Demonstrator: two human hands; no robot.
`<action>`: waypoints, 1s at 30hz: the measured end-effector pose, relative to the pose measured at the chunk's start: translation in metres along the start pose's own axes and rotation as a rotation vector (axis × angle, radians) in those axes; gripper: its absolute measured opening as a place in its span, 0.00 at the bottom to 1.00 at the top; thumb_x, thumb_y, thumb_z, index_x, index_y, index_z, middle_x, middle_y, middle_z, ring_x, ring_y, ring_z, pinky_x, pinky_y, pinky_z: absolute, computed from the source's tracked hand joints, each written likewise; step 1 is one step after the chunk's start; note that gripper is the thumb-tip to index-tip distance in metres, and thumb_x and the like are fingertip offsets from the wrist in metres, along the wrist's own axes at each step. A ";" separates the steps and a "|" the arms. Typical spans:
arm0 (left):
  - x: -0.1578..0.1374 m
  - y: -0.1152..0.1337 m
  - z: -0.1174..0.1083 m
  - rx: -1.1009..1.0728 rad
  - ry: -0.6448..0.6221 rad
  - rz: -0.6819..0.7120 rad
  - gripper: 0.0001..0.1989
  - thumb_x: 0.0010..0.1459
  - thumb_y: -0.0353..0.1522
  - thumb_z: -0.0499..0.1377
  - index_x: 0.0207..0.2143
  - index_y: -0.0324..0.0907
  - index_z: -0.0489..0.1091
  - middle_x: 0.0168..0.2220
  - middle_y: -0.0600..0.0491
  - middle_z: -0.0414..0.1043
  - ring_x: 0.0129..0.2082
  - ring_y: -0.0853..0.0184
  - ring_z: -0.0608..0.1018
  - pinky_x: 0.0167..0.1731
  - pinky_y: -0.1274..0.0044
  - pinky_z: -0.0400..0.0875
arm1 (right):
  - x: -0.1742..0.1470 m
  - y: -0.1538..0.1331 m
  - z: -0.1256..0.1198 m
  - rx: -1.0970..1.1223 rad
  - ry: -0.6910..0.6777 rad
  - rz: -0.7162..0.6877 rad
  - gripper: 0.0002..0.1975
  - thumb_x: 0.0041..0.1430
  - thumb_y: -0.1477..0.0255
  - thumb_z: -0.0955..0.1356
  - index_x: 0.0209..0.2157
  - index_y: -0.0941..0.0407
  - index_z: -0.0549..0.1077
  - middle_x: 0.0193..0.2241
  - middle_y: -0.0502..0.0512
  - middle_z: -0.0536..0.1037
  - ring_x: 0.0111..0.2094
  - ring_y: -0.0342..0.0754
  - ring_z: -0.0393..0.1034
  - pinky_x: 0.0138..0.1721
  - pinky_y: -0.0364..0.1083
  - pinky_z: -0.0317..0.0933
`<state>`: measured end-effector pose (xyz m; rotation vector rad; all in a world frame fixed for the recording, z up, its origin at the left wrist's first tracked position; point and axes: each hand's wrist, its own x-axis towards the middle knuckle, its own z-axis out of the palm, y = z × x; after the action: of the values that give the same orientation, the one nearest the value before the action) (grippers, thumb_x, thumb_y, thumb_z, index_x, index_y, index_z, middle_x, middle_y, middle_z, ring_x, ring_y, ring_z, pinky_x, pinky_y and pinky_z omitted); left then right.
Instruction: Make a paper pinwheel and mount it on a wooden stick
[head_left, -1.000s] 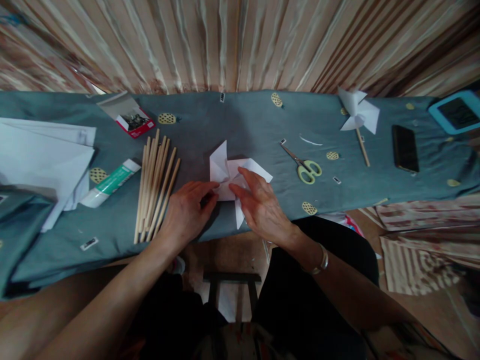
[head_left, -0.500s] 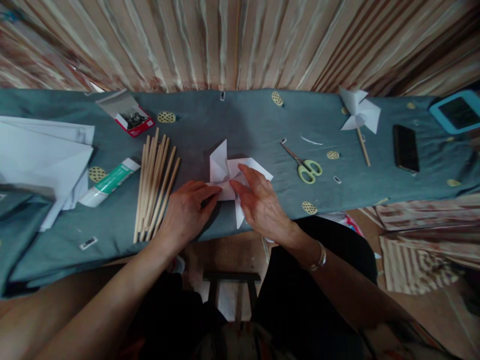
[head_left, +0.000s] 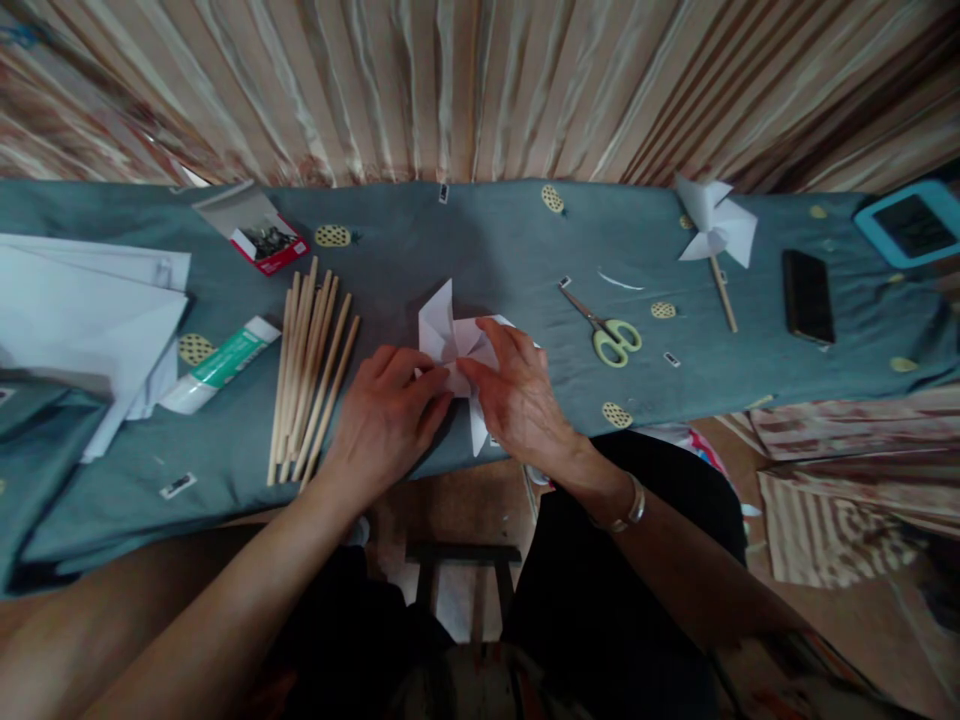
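A white folded paper pinwheel (head_left: 437,322) lies on the blue-grey cloth in front of me, one point sticking up at its back left and another toward the front edge. My left hand (head_left: 394,408) grips its left side between thumb and fingers. Across its right blade lies my right hand (head_left: 519,390), thumb at the centre and fingers curved over the paper. Both hands cover parts of the pinwheel. To the left of my left hand lies a bundle of wooden sticks (head_left: 304,370). Green-handled scissors (head_left: 606,330) rest to the right.
Farther left are a glue tube (head_left: 221,365), white paper sheets (head_left: 82,310) and an open red-and-white box (head_left: 270,245) of small metal pieces. At right are a pinwheel on a stick (head_left: 718,235), a dark phone (head_left: 808,297) and a blue-framed device (head_left: 911,225). A striped curtain (head_left: 420,90) hangs behind.
My left hand has shifted slightly right and farther onto the paper, its fingers now over the left edge. My right hand has curled more over the right blade.
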<state>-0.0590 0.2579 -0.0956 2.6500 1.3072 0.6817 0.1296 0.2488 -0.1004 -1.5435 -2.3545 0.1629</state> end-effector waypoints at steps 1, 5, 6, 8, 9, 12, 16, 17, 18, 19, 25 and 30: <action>0.001 0.002 0.000 0.021 -0.001 0.014 0.13 0.64 0.34 0.55 0.43 0.37 0.76 0.42 0.43 0.75 0.41 0.54 0.73 0.38 0.64 0.71 | 0.000 -0.001 -0.001 -0.005 0.004 0.001 0.14 0.65 0.76 0.62 0.48 0.55 0.76 0.64 0.62 0.61 0.64 0.60 0.54 0.58 0.61 0.60; 0.007 0.009 0.002 0.071 -0.033 0.037 0.13 0.61 0.34 0.59 0.46 0.37 0.74 0.46 0.43 0.75 0.45 0.51 0.72 0.38 0.63 0.68 | 0.003 -0.001 -0.003 0.024 -0.011 0.008 0.15 0.66 0.77 0.60 0.46 0.57 0.77 0.66 0.65 0.59 0.69 0.61 0.46 0.58 0.61 0.60; 0.008 0.010 0.003 0.078 -0.043 0.036 0.13 0.61 0.33 0.60 0.46 0.36 0.74 0.46 0.43 0.75 0.45 0.51 0.72 0.38 0.62 0.68 | 0.003 0.000 -0.003 0.037 -0.020 0.015 0.15 0.65 0.78 0.61 0.46 0.57 0.77 0.66 0.64 0.58 0.69 0.62 0.44 0.58 0.62 0.60; 0.010 0.011 0.004 0.086 -0.050 0.033 0.12 0.60 0.32 0.60 0.45 0.37 0.74 0.45 0.45 0.76 0.45 0.51 0.72 0.39 0.62 0.67 | 0.003 0.001 -0.003 0.060 -0.023 0.036 0.15 0.62 0.79 0.62 0.45 0.55 0.77 0.66 0.60 0.59 0.70 0.61 0.42 0.59 0.62 0.59; 0.011 0.011 0.005 0.088 -0.049 0.032 0.12 0.60 0.32 0.60 0.45 0.37 0.74 0.45 0.45 0.76 0.45 0.51 0.72 0.39 0.62 0.67 | 0.004 0.002 -0.002 0.067 -0.022 0.046 0.16 0.61 0.80 0.63 0.45 0.54 0.77 0.67 0.58 0.59 0.71 0.60 0.42 0.60 0.62 0.59; 0.011 0.010 0.006 0.093 -0.045 0.037 0.11 0.60 0.32 0.60 0.44 0.37 0.74 0.44 0.45 0.76 0.45 0.51 0.72 0.39 0.62 0.66 | 0.004 0.006 0.000 0.082 -0.010 0.057 0.18 0.60 0.81 0.63 0.46 0.52 0.77 0.66 0.56 0.60 0.71 0.59 0.42 0.61 0.61 0.59; 0.011 0.011 0.005 0.092 -0.067 0.029 0.12 0.60 0.32 0.59 0.45 0.37 0.74 0.43 0.45 0.76 0.45 0.51 0.72 0.41 0.61 0.66 | 0.006 0.009 0.003 0.110 0.005 0.061 0.18 0.57 0.83 0.65 0.45 0.52 0.78 0.66 0.56 0.60 0.71 0.59 0.43 0.63 0.60 0.57; 0.011 0.011 0.005 0.092 -0.073 0.027 0.13 0.60 0.32 0.59 0.45 0.37 0.74 0.44 0.45 0.76 0.45 0.50 0.72 0.41 0.60 0.66 | 0.007 0.009 0.003 0.114 0.003 0.062 0.18 0.57 0.83 0.65 0.45 0.52 0.78 0.66 0.56 0.60 0.71 0.59 0.43 0.63 0.60 0.57; 0.011 0.011 0.005 0.092 -0.079 0.023 0.13 0.60 0.32 0.59 0.46 0.37 0.74 0.44 0.44 0.76 0.45 0.50 0.72 0.41 0.60 0.66 | 0.008 0.009 0.003 0.115 -0.002 0.064 0.18 0.57 0.83 0.65 0.45 0.52 0.78 0.66 0.56 0.60 0.71 0.59 0.43 0.63 0.60 0.56; 0.011 0.011 0.005 0.092 -0.084 0.019 0.14 0.60 0.32 0.59 0.47 0.37 0.74 0.44 0.44 0.76 0.45 0.50 0.72 0.41 0.60 0.66 | 0.008 0.009 0.002 0.114 -0.009 0.065 0.18 0.57 0.83 0.65 0.44 0.53 0.77 0.67 0.57 0.60 0.71 0.60 0.42 0.63 0.61 0.57; 0.013 0.013 0.004 0.094 -0.114 0.008 0.14 0.60 0.33 0.58 0.47 0.41 0.74 0.44 0.44 0.75 0.47 0.49 0.71 0.43 0.58 0.65 | 0.011 0.008 0.000 0.131 -0.030 0.056 0.16 0.57 0.83 0.64 0.43 0.56 0.77 0.67 0.62 0.58 0.71 0.62 0.42 0.61 0.63 0.59; 0.014 0.013 0.003 0.092 -0.129 0.019 0.13 0.59 0.33 0.58 0.47 0.41 0.74 0.44 0.43 0.75 0.47 0.48 0.71 0.43 0.57 0.65 | 0.009 0.012 -0.001 0.172 -0.016 0.023 0.17 0.58 0.82 0.64 0.46 0.56 0.76 0.66 0.61 0.60 0.71 0.59 0.44 0.63 0.63 0.56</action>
<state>-0.0405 0.2608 -0.0892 2.7298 1.3097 0.4542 0.1376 0.2619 -0.1008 -1.4918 -2.2696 0.3741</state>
